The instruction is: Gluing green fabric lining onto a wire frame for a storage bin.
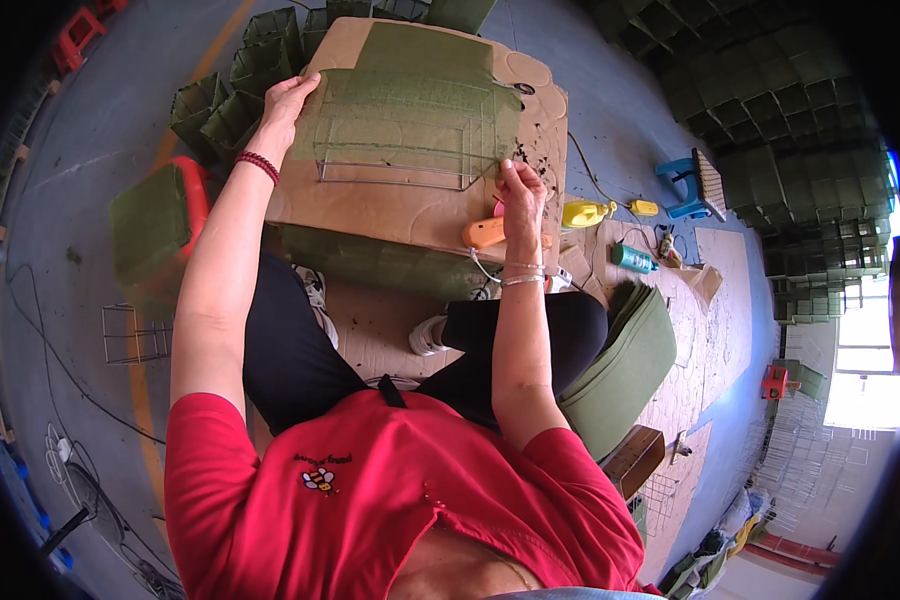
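Green mesh fabric point(400, 115) lies over a wire frame point(390, 185) on a cardboard surface point(370, 217) in the head view. The left hand point(286, 104) pinches its upper left corner; the right hand point(523, 190) pinches near its lower right, beside an orange tool point(484, 234).

At twelve o'clock, the sheer rectangular mesh cloth point(410, 115) is moss green, the slim box-shaped wire frame point(390, 182) silver-grey and the flat cardboard tabletop point(370, 215) plain tan. Toward two o'clock, the squat plastic bottle point(582, 213) is bright yellow. At six o'clock, the short-sleeved fabric shirt point(400, 520) is red, its small bee motif point(318, 481) striped yellow and black with white wings.
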`<state>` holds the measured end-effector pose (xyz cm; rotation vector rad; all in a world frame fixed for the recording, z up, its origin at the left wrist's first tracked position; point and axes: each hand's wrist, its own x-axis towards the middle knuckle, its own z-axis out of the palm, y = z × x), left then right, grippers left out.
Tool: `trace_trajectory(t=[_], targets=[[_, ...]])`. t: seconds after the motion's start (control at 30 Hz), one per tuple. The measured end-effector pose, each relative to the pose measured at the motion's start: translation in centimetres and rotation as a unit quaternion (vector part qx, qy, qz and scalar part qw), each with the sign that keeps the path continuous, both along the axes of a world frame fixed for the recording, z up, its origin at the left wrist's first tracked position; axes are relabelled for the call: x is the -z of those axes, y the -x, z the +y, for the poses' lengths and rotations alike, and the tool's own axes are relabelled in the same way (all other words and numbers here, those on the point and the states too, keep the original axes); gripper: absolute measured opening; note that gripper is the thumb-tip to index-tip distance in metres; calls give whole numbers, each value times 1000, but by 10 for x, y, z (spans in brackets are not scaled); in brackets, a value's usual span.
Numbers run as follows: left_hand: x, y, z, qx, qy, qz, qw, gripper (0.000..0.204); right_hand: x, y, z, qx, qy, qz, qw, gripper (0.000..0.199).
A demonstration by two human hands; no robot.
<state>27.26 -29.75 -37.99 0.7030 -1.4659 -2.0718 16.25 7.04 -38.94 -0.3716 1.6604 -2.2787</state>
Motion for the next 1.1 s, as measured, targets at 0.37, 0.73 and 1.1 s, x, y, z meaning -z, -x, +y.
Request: trace_trajectory(t=[0.37,0.73,1.1], targets=[[8,1,-7,9,26,-11,1000,16,1,-4,-2,33,13,14,999,12],[6,4,-2,-18,20,2,1000,15,3,-2,-1,83,90,-39,992,23],[8,2,-3,6,27,-9,1000,16,-28,-45,-17,283,-89,304,905,15]])
